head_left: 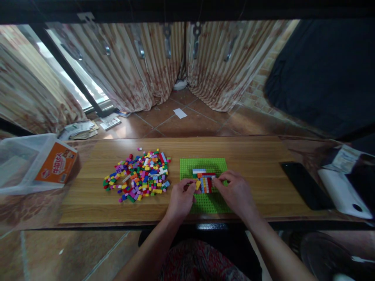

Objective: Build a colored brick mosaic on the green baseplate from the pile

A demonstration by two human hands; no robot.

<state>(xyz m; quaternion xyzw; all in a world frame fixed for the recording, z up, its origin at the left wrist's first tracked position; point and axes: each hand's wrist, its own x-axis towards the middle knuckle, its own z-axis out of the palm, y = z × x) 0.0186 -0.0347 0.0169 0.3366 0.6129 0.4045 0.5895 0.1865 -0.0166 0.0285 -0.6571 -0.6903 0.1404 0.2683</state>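
A green baseplate (202, 166) lies on the wooden table (249, 152) in front of me. On it sits a small block of coloured bricks (204, 180) in white, red, yellow and blue. My left hand (181, 199) rests at the block's left edge, fingertips pinching a yellow brick (198, 184) there. My right hand (236, 193) touches the block's right side, fingers curled over it. A loose pile of small coloured bricks (137, 175) spreads on the table left of the plate.
A clear plastic box with an orange label (38, 164) stands at the table's left end. A black phone (304, 185) lies to the right, with a white device (342, 191) beyond it. Curtains, papers and tiled floor lie behind the table.
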